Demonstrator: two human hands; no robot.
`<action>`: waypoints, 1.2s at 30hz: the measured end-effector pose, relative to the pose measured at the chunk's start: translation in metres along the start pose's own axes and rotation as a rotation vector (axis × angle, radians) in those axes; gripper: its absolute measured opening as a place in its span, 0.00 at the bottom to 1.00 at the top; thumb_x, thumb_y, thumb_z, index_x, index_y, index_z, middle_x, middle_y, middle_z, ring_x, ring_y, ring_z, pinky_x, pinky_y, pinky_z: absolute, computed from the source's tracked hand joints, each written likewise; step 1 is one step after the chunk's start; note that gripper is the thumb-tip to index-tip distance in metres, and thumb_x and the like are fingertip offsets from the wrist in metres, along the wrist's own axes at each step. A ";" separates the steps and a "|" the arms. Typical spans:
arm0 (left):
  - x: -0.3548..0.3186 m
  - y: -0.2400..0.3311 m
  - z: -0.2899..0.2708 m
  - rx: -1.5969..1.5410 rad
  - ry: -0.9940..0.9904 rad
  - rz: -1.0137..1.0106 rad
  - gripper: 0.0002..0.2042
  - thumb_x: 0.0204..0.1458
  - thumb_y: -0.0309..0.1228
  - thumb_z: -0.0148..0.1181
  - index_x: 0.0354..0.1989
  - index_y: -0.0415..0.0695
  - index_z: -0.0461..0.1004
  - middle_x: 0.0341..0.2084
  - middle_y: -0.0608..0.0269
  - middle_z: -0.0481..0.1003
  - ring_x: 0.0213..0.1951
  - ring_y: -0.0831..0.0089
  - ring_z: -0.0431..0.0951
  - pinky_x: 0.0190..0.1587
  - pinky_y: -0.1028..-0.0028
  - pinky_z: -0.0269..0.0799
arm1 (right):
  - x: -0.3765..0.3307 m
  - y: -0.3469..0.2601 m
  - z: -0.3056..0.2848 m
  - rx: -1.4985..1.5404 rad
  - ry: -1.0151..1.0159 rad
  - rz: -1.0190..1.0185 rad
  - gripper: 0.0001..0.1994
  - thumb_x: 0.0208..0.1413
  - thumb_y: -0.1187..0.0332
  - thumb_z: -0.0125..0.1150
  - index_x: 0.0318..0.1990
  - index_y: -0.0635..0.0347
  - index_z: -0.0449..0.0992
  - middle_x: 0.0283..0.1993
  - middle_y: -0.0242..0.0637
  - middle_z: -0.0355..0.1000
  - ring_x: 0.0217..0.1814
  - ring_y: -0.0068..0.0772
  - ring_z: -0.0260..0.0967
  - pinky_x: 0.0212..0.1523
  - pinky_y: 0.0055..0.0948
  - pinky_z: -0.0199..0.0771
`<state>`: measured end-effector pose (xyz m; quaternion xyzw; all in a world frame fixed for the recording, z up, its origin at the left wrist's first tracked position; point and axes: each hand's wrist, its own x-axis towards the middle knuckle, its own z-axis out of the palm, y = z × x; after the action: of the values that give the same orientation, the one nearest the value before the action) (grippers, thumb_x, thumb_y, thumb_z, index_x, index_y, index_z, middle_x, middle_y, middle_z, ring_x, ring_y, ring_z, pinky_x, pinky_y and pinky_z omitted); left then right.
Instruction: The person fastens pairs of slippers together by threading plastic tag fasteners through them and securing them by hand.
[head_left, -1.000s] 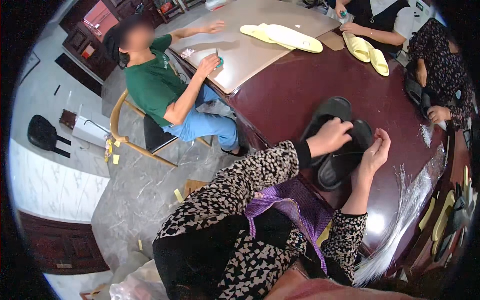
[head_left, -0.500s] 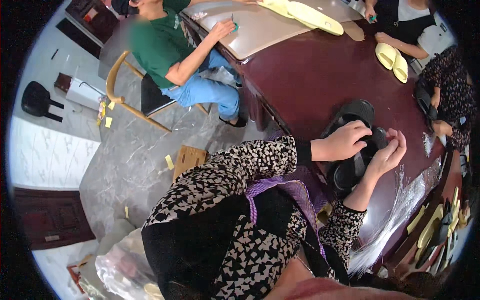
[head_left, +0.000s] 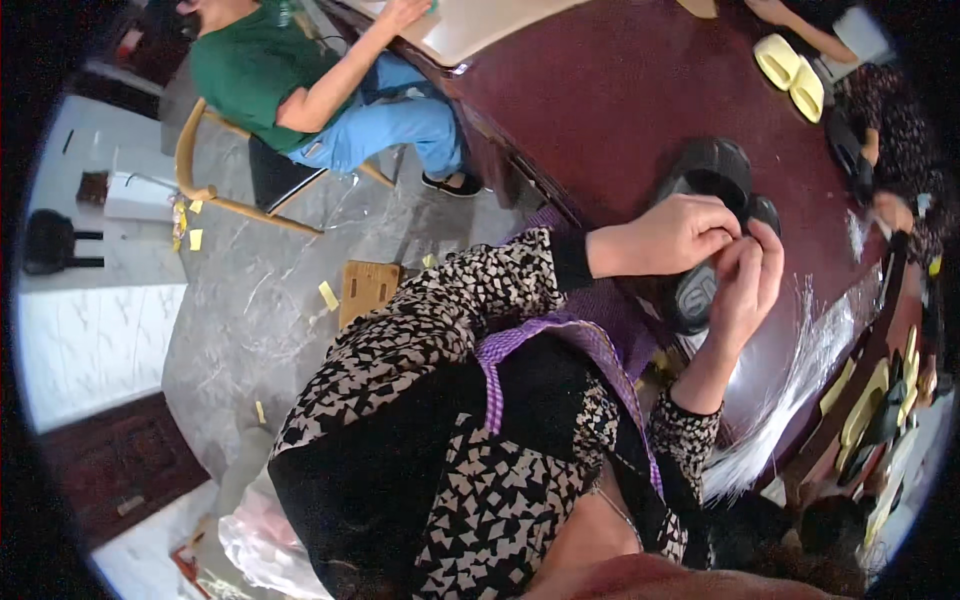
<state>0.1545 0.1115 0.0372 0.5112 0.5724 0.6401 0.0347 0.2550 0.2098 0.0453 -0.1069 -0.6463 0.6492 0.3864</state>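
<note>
- Left hand (head_left: pixel 690 232) and right hand (head_left: pixel 750 272) are brought together above the black slippers (head_left: pixel 715 160), with the fingertips touching or nearly so.
- Fingers of both hands are curled inward; whether anything fine is pinched between them cannot be told.
- The black slippers are positioned side by side on the dark red desk (head_left: pixel 600 110), near its close edge, and are partly covered by the hands.
- A bundle of whitish strands (head_left: pixel 775 410) is laid along the desk to the right of the right hand.
- Yellow slippers (head_left: pixel 790 75) are placed as a pair toward the far right of the desk.
- A light brown panel (head_left: pixel 490 22) is set on the far left section of the desk.
- A wooden chair (head_left: pixel 205 192) is occupied by a co-worker in a green shirt (head_left: pixel 240 75), to the left of the desk.
- A dark slipper (head_left: pixel 848 150) is handled by another co-worker at the right side.
- A small wooden stool (head_left: pixel 367 288) and yellow scraps (head_left: pixel 328 296) are located on the grey floor (head_left: pixel 250 320).
</note>
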 end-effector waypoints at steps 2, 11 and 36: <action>-0.001 -0.007 0.004 0.019 -0.005 0.042 0.07 0.46 0.20 0.57 0.34 0.38 0.74 0.30 0.53 0.74 0.33 0.59 0.76 0.36 0.69 0.72 | 0.001 -0.006 -0.005 -0.140 -0.073 0.070 0.13 0.60 0.73 0.44 0.50 0.72 0.64 0.21 0.28 0.60 0.22 0.17 0.53 0.24 0.16 0.54; -0.018 -0.034 0.010 0.150 -0.135 0.115 0.04 0.44 0.21 0.57 0.29 0.38 0.71 0.28 0.54 0.71 0.34 0.55 0.72 0.37 0.63 0.69 | -0.001 0.014 -0.011 -0.080 -0.077 0.223 0.16 0.62 0.70 0.42 0.54 0.70 0.64 0.20 0.26 0.58 0.20 0.15 0.54 0.21 0.17 0.56; -0.038 -0.030 0.008 -0.587 -0.192 -0.527 0.04 0.56 0.25 0.50 0.33 0.39 0.69 0.30 0.57 0.74 0.32 0.75 0.73 0.36 0.74 0.70 | -0.008 -0.006 -0.024 -0.141 -0.317 0.173 0.20 0.61 0.68 0.45 0.60 0.64 0.62 0.37 0.31 0.70 0.31 0.16 0.63 0.32 0.19 0.67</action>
<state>0.1615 0.1035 -0.0104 0.3726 0.4709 0.6950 0.3954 0.2777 0.2221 0.0441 -0.0852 -0.7313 0.6419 0.2142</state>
